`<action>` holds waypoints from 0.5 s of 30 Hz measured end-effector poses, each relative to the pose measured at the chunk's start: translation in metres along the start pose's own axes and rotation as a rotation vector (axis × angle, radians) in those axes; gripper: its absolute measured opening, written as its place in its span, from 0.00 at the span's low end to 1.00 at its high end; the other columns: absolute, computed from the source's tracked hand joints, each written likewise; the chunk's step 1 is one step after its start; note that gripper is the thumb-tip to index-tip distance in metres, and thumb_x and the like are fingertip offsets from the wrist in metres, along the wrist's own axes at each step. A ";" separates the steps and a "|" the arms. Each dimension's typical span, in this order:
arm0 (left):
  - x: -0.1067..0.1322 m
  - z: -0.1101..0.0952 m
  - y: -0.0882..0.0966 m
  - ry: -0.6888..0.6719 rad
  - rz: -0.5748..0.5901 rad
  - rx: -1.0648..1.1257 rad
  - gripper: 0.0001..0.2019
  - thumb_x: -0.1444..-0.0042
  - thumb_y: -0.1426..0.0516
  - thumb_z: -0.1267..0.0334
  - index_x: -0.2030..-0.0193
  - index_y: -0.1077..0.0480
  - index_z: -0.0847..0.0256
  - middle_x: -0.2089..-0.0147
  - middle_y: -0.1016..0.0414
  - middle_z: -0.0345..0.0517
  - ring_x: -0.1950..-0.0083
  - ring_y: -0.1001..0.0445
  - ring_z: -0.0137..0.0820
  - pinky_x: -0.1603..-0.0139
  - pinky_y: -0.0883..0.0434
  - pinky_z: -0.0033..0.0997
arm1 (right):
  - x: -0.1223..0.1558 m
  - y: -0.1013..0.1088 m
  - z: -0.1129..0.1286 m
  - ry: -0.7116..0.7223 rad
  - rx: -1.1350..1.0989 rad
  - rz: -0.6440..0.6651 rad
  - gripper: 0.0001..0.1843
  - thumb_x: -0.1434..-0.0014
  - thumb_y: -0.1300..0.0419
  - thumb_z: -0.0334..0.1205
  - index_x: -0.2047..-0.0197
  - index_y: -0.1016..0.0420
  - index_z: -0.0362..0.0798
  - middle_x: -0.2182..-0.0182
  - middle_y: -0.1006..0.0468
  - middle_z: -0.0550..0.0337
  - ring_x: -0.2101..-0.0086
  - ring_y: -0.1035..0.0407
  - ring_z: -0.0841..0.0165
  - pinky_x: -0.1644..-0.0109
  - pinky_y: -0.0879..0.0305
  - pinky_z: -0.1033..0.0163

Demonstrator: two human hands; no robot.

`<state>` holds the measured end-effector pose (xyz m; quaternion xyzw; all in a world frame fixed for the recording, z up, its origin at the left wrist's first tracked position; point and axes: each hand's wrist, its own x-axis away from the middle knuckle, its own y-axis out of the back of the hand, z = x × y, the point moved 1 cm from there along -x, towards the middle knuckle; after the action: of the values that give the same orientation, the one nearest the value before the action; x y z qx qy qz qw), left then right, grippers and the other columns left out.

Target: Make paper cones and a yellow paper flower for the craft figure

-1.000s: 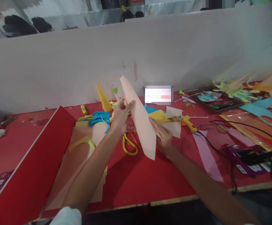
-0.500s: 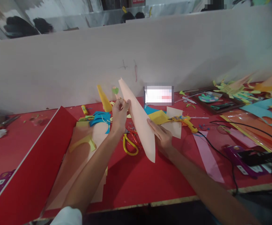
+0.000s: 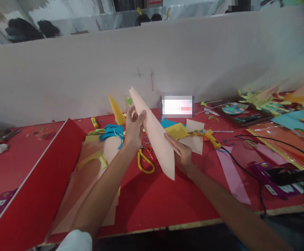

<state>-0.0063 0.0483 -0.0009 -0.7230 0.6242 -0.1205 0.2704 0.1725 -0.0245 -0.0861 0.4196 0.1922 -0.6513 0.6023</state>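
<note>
A long sheet of pale peach paper point(image 3: 155, 134) is held up on edge above the red table point(image 3: 146, 202), tilted from upper left to lower right. My left hand point(image 3: 134, 126) pinches its upper part with curled fingers. My right hand point(image 3: 181, 150) grips its lower right side, fingers laid along the sheet. Yellow-handled scissors point(image 3: 144, 161) lie on the table just below the paper, between my two arms.
A red board point(image 3: 34, 188) and peach sheets point(image 3: 89, 174) lie at the left. A yellow glue gun point(image 3: 206, 135) with a black cord point(image 3: 248, 174), a pink strip point(image 3: 231, 174), blue and yellow scraps point(image 3: 111, 131) and cut-out shapes point(image 3: 269, 99) crowd the back and right. A grey partition point(image 3: 152, 59) stands behind.
My left hand has shifted its fingers along the upper edge of the peach paper, and the paper's top tip has swung slightly left. My right hand has stayed in place.
</note>
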 end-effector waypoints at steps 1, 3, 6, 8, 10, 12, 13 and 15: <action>0.000 -0.001 -0.001 0.051 0.005 0.017 0.27 0.56 0.24 0.53 0.51 0.28 0.53 0.53 0.21 0.44 0.48 0.21 0.38 0.45 0.24 0.38 | 0.000 0.001 0.001 -0.001 -0.019 0.015 0.25 0.26 0.45 0.36 0.29 0.30 0.57 0.39 0.20 0.58 0.44 0.20 0.62 0.34 0.25 0.57; 0.003 -0.004 -0.004 0.143 0.019 0.044 0.27 0.55 0.24 0.51 0.52 0.27 0.55 0.54 0.20 0.46 0.52 0.20 0.38 0.47 0.22 0.39 | 0.001 0.001 0.002 0.001 -0.021 0.056 0.25 0.26 0.44 0.38 0.28 0.30 0.58 0.40 0.19 0.58 0.46 0.19 0.63 0.39 0.22 0.61; 0.006 -0.009 -0.008 0.189 0.039 0.081 0.26 0.55 0.24 0.52 0.54 0.27 0.56 0.58 0.20 0.43 0.60 0.20 0.33 0.53 0.21 0.36 | 0.002 -0.001 0.002 0.061 0.040 0.096 0.26 0.27 0.43 0.37 0.28 0.30 0.57 0.43 0.17 0.56 0.52 0.17 0.64 0.46 0.19 0.63; 0.008 -0.011 -0.009 0.187 0.037 0.095 0.25 0.55 0.24 0.54 0.55 0.28 0.56 0.63 0.23 0.40 0.64 0.22 0.28 0.58 0.22 0.33 | 0.003 -0.002 0.001 0.110 0.087 0.099 0.27 0.27 0.44 0.35 0.27 0.32 0.56 0.44 0.16 0.55 0.55 0.16 0.64 0.48 0.19 0.62; 0.006 -0.013 -0.009 0.183 0.018 0.103 0.24 0.56 0.24 0.57 0.56 0.29 0.56 0.67 0.26 0.36 0.68 0.25 0.25 0.62 0.24 0.30 | 0.004 -0.002 0.001 0.131 0.124 0.119 0.30 0.27 0.44 0.34 0.25 0.37 0.56 0.44 0.16 0.55 0.55 0.16 0.63 0.48 0.18 0.60; 0.003 -0.015 -0.007 0.181 -0.007 0.109 0.24 0.56 0.24 0.58 0.57 0.30 0.55 0.68 0.29 0.35 0.70 0.27 0.24 0.64 0.26 0.29 | 0.005 0.000 0.000 0.116 0.143 0.159 0.33 0.27 0.44 0.36 0.22 0.43 0.55 0.43 0.17 0.54 0.55 0.16 0.61 0.50 0.17 0.58; 0.001 -0.016 -0.005 0.177 -0.022 0.107 0.24 0.56 0.24 0.58 0.58 0.30 0.55 0.69 0.29 0.35 0.71 0.28 0.24 0.65 0.26 0.29 | 0.006 0.001 -0.001 0.106 0.145 0.183 0.34 0.27 0.44 0.37 0.21 0.45 0.55 0.43 0.17 0.53 0.54 0.17 0.60 0.51 0.17 0.57; -0.005 -0.020 -0.001 0.161 -0.051 0.099 0.22 0.55 0.25 0.58 0.60 0.31 0.55 0.70 0.30 0.35 0.71 0.29 0.25 0.66 0.27 0.29 | 0.008 0.002 -0.003 0.074 0.167 0.212 0.36 0.28 0.42 0.41 0.21 0.46 0.54 0.43 0.17 0.51 0.54 0.16 0.57 0.53 0.17 0.56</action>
<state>-0.0168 0.0482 0.0167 -0.7124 0.6185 -0.2159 0.2518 0.1758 -0.0275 -0.0935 0.5100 0.1141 -0.5819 0.6231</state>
